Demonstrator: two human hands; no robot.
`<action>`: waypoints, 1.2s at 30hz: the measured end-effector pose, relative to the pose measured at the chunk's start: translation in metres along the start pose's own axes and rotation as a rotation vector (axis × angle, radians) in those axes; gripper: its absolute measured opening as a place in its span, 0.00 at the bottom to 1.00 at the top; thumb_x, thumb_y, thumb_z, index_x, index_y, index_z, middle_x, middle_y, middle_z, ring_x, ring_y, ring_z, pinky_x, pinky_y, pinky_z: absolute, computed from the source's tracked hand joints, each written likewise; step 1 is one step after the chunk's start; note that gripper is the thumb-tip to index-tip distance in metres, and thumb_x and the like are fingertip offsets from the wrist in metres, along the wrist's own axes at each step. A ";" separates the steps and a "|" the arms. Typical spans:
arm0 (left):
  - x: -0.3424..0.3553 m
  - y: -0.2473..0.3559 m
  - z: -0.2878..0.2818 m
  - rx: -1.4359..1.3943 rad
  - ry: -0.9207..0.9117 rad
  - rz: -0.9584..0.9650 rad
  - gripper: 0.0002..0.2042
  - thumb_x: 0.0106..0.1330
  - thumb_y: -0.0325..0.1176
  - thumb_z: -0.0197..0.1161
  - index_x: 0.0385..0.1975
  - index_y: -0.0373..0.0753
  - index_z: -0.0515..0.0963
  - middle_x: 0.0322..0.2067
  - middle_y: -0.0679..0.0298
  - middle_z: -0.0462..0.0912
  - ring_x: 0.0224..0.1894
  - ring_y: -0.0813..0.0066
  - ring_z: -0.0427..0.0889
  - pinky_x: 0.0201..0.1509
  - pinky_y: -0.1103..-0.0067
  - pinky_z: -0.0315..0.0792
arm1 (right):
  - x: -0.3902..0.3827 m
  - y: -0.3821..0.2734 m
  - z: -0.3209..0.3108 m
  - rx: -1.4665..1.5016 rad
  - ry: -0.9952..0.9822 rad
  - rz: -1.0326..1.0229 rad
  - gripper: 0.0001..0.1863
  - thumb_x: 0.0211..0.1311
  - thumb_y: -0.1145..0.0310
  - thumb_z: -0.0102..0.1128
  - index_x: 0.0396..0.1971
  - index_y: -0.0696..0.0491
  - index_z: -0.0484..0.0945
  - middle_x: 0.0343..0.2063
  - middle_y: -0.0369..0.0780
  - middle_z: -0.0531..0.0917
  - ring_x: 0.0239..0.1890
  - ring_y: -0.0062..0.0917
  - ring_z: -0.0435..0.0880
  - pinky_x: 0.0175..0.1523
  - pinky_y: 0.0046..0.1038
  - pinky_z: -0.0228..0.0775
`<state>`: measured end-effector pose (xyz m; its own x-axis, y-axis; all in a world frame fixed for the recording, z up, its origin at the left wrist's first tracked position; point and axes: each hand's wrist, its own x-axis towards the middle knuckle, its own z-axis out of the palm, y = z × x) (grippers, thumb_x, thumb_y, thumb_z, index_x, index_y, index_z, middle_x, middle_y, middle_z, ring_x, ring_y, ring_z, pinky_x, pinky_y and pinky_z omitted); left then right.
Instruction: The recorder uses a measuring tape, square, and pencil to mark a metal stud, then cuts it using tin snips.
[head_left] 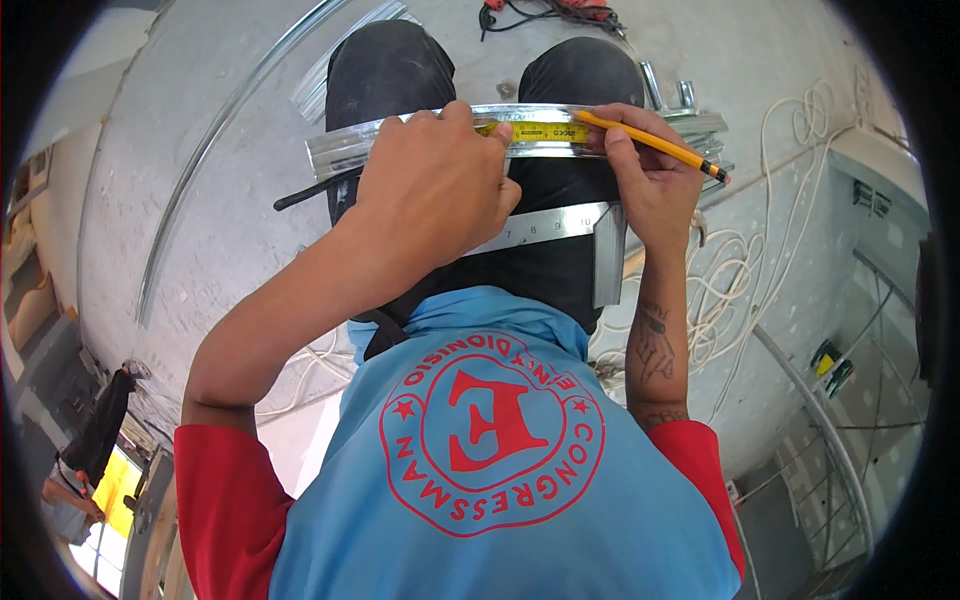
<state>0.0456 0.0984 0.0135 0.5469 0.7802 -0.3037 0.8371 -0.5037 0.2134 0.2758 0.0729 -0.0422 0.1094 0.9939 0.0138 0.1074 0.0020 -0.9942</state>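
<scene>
A shiny metal channel (350, 140) lies crosswise over my thighs. Along it runs a yellow measuring tape (545, 132), its blade stretched between my hands. My left hand (430, 185) is closed over the channel and the tape's left end, thumb on the blade; whether the tape's case sits in the palm is hidden. A yellow pencil (655, 145) is pinched in my right hand (655, 180), its tip touching the channel just above the tape. On my lap, below the channel, rests a metal square (545, 228) with a marked blade and a thick stock at its right.
More metal channels (700, 125) lie on the floor past my right hand. A long curved-looking metal strip (190, 180) extends along the left. White cord (735, 270) is coiled at right. A red tool with black cord (575, 12) lies ahead. Another person (75, 500) appears far lower left.
</scene>
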 end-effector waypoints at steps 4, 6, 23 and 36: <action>0.000 0.000 0.001 0.002 0.011 0.001 0.22 0.68 0.42 0.59 0.59 0.42 0.85 0.43 0.51 0.85 0.41 0.58 0.86 0.44 0.64 0.79 | 0.000 0.005 0.000 -0.060 -0.012 -0.016 0.10 0.70 0.74 0.64 0.46 0.60 0.87 0.40 0.41 0.90 0.42 0.21 0.89 0.48 0.22 0.84; 0.000 -0.001 0.001 -0.002 -0.003 0.001 0.22 0.68 0.42 0.59 0.59 0.42 0.85 0.44 0.51 0.85 0.41 0.58 0.86 0.45 0.65 0.79 | 0.000 0.007 0.001 -0.044 0.002 -0.010 0.09 0.70 0.73 0.65 0.45 0.60 0.87 0.39 0.40 0.90 0.41 0.20 0.89 0.46 0.21 0.84; 0.001 -0.002 0.001 -0.010 0.035 0.018 0.22 0.65 0.42 0.62 0.57 0.42 0.86 0.45 0.51 0.86 0.39 0.56 0.87 0.44 0.65 0.80 | -0.001 0.010 0.006 -0.030 0.010 -0.049 0.09 0.70 0.73 0.66 0.45 0.61 0.86 0.37 0.39 0.90 0.38 0.17 0.88 0.42 0.19 0.83; 0.001 -0.001 -0.001 0.010 0.036 0.008 0.22 0.65 0.41 0.63 0.58 0.45 0.86 0.47 0.50 0.86 0.38 0.56 0.88 0.44 0.66 0.82 | 0.002 0.011 0.004 -0.084 0.016 -0.040 0.09 0.69 0.68 0.66 0.40 0.59 0.88 0.33 0.38 0.90 0.34 0.15 0.87 0.38 0.19 0.81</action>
<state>0.0454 0.0998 0.0137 0.5526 0.7891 -0.2682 0.8331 -0.5133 0.2061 0.2730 0.0753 -0.0536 0.1193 0.9913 0.0562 0.1942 0.0322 -0.9804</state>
